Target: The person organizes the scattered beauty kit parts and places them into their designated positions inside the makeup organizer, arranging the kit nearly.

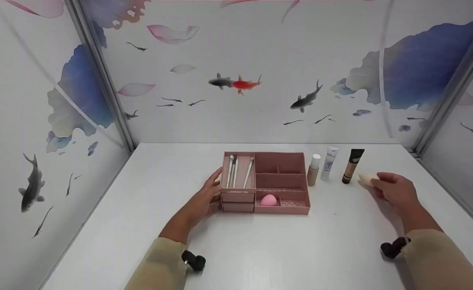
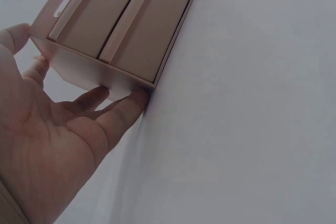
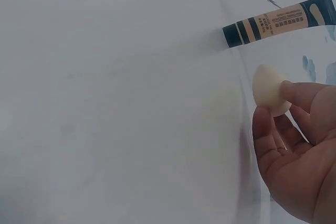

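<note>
The right hand point(image 1: 395, 190) pinches a cream egg-shaped sponge point(image 3: 271, 89) between thumb and fingertips, just above the desk point(image 1: 260, 249) toward its right edge, beside a dark-capped beige tube point(image 1: 353, 165). The left hand point(image 1: 204, 197) lies against the left side of a pink organizer point(image 1: 278, 171), which sits near the middle of the desk; its fingers point(image 2: 118, 111) are straight and slightly spread, touching the lower corner of the box below its two small drawers point(image 2: 126, 22).

Judged from how things lie, the sorting is partly done. Several brushes point(image 1: 236, 171) already lie in the organizer's long left compartment, and a pink sponge point(image 1: 268, 199) sits in the front tray. The back compartments look bare. Still outside, standing in a row between the organizer and the right hand, are a small beige bottle with a white cap point(image 1: 313, 170), a white tube point(image 1: 329, 162) and the dark-capped tube. So the cream sponge, lifted but not yet placed, and those three containers appear to be what is left.

As for writing: the dark-capped tube carries a line of print along its beige body in the right wrist view, and the white tube has a purplish mark, but neither is sharp enough to read. No brand can be made out.
</note>
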Demonstrator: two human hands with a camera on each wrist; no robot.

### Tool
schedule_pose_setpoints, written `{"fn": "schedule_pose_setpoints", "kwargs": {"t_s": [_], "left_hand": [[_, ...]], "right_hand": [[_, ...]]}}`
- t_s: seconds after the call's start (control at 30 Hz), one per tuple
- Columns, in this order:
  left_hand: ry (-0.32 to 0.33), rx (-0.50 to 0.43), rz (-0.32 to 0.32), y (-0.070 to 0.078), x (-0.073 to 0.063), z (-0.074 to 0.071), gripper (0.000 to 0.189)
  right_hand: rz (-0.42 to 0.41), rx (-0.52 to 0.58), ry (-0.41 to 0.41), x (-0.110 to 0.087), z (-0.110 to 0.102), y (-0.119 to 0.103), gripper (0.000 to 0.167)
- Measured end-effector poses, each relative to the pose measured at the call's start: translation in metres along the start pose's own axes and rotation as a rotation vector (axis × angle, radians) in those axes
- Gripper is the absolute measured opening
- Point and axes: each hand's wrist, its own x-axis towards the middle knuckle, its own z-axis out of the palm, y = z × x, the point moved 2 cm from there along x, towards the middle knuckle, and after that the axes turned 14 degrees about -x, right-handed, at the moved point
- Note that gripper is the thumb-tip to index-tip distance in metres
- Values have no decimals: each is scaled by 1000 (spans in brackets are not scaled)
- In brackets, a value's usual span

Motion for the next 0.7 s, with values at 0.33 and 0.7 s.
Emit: {"fn": "schedule_pose_setpoints", "kwargs": {"t_s": [0.33, 0.7], "left_hand": [[12, 9, -12, 0, 2, 0, 54], [-19, -6, 8, 1, 1, 0, 56]], "right_hand": [[-28, -18, 7, -26, 2, -6, 78], [-164, -22, 26, -53, 16, -30, 76]]}}
